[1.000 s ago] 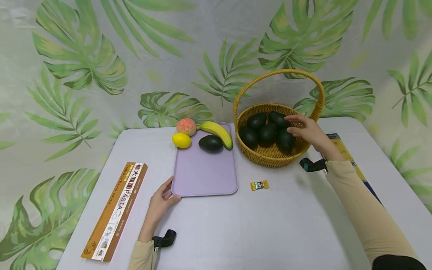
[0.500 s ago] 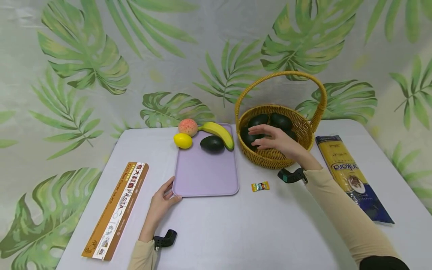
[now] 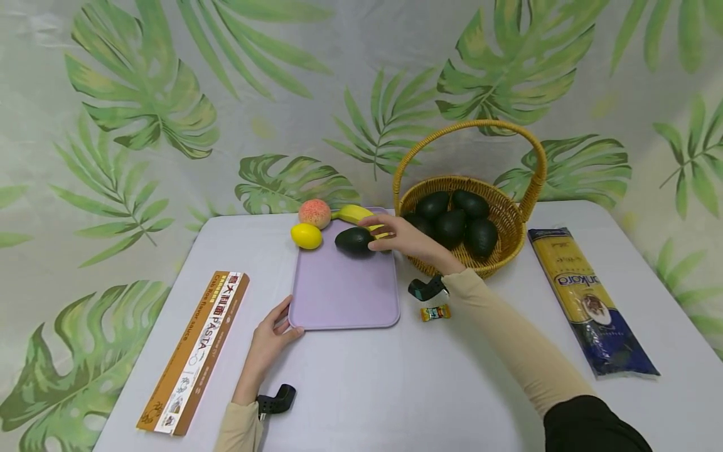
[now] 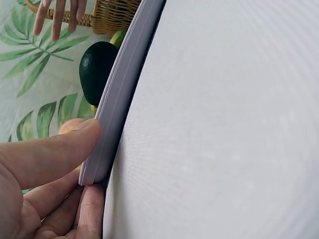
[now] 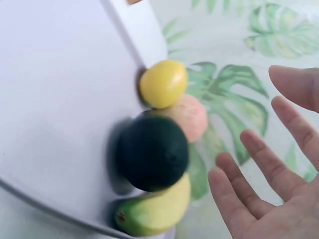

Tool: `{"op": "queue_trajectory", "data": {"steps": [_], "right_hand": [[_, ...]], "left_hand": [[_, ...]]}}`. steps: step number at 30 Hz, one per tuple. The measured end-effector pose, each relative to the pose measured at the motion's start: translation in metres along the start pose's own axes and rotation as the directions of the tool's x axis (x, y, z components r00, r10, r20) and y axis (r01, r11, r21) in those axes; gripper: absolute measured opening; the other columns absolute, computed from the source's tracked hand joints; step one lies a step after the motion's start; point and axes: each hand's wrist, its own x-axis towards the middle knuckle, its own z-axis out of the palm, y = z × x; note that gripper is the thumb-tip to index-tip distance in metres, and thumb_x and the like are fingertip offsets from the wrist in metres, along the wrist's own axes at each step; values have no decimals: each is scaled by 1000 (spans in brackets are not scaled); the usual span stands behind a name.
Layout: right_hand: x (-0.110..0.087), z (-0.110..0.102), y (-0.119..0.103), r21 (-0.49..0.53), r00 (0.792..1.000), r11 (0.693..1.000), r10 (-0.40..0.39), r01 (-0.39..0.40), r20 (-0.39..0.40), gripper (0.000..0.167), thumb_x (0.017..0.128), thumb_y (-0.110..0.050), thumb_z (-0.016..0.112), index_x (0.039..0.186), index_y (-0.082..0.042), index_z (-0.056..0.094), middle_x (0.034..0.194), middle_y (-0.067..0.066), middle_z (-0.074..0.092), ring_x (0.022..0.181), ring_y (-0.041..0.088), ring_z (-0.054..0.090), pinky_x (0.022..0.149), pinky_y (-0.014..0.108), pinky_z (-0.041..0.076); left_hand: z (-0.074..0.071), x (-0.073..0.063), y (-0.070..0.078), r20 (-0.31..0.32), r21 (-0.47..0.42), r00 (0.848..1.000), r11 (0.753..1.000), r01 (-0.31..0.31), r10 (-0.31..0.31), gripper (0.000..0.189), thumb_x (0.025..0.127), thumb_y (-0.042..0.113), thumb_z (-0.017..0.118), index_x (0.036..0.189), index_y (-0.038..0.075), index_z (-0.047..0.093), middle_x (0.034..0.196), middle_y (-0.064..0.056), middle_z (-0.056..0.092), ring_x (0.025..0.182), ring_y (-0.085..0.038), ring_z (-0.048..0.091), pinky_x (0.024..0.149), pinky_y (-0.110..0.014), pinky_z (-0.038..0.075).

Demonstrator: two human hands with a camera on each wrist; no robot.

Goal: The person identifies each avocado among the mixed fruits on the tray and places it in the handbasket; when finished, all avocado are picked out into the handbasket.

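Note:
My left hand holds the near left corner of the lilac tray; in the left wrist view the thumb lies on the rim and the fingers on the outer side. My right hand hovers over the tray's right edge, fingers spread and holding nothing. It is nearest to a dark avocado and a banana, which it partly hides in the head view. A gap separates these fingers from the fruit in the right wrist view. A lemon and a peach sit at the tray's far left corner.
Right of the tray stands a wicker basket with a tall handle and several avocados. A small wrapped candy lies in front of it. A pasta box lies at left, a pasta bag at right.
My right hand has moved left from over the basket to above the tray's right edge, carrying nothing. My left hand has stayed on the tray corner.

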Motion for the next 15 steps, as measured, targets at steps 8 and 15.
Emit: {"op": "queue_trajectory", "data": {"steps": [8, 15], "right_hand": [[37, 19, 16, -116, 998, 993, 34, -39, -45, 46, 87, -7, 67, 132, -4, 55, 139, 12, 47, 129, 34, 37, 108, 51, 32], [56, 28, 28, -192, 993, 978, 70, -87, -95, 50, 80, 5, 69, 129, -3, 59, 136, 11, 52, 127, 25, 40, 108, 42, 33]], "left_hand": [[0, 1, 0, -3, 1, 1000, 1000, 3, -3, 73, 82, -2, 72, 146, 7, 39, 144, -24, 38, 128, -35, 44, 99, -26, 44], [0, 1, -1, -5, 2, 1000, 1000, 0, 0, 73, 81, -2, 72, 146, 7, 39, 144, -25, 38, 128, -35, 44, 99, -26, 43]]}}
